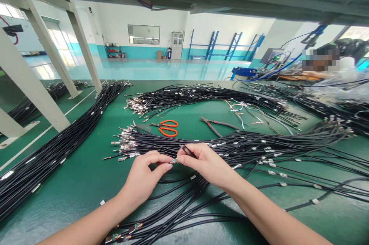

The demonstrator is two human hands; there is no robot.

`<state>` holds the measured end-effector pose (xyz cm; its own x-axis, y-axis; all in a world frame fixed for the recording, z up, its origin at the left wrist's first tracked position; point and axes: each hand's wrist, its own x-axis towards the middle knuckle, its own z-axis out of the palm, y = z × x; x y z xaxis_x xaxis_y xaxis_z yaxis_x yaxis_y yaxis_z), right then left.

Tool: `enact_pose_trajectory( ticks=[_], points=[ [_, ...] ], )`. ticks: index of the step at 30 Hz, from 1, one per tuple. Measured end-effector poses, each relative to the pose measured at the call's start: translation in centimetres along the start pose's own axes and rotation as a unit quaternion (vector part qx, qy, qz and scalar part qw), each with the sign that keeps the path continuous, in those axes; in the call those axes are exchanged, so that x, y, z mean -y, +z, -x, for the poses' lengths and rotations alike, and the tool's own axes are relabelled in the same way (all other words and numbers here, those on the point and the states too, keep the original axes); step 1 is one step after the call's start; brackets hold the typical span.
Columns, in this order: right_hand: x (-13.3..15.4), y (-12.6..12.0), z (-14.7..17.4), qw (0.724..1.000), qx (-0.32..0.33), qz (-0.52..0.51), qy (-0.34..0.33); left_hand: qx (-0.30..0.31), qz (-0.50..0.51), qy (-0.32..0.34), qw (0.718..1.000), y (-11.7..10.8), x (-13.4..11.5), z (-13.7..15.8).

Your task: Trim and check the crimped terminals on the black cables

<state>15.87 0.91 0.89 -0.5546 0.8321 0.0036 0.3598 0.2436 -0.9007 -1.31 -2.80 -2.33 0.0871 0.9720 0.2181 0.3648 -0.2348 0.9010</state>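
Note:
Between my two hands is a cable end with a small connector showing a green circuit board. My left hand is closed, pinching its wire side between thumb and forefinger. At the other side of the connector, my right hand closes its thumb and fingertip on it. A dark, slim tool like tweezers is also tucked in the right hand, its tip pointing up and left. Just behind the hands lies a bundle of black cables with bare metal connectors at its left end.
Orange-handled scissors and grey-handled cutting pliers lie beyond the near bundle. More cables stretch along the back, with wire scraps beside them. Loose cables with connectors lie in front. White posts rise at left; a person sits far right.

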Motion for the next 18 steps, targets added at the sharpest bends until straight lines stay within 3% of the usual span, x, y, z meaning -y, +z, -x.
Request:
enact_pose_trajectory(
  ticks=[6, 13, 18],
  points=[
    [-0.2, 0.1, -0.1, 0.998, 0.013, -0.048, 0.030, 0.019, 0.033, -0.036, 0.999, -0.1, 0.0, -0.1],
    [0.2, 0.7, -0.1, 0.996, -0.036, 0.079, -0.038, 0.051, 0.013, -0.063, 0.997, -0.5, -1.2, -0.4],
    [0.3, 0.4, 0.1, 0.986, -0.101, 0.100, -0.087, 0.022, 0.155, -0.132, 0.979, -1.1, -1.5, -0.3]
  ],
)
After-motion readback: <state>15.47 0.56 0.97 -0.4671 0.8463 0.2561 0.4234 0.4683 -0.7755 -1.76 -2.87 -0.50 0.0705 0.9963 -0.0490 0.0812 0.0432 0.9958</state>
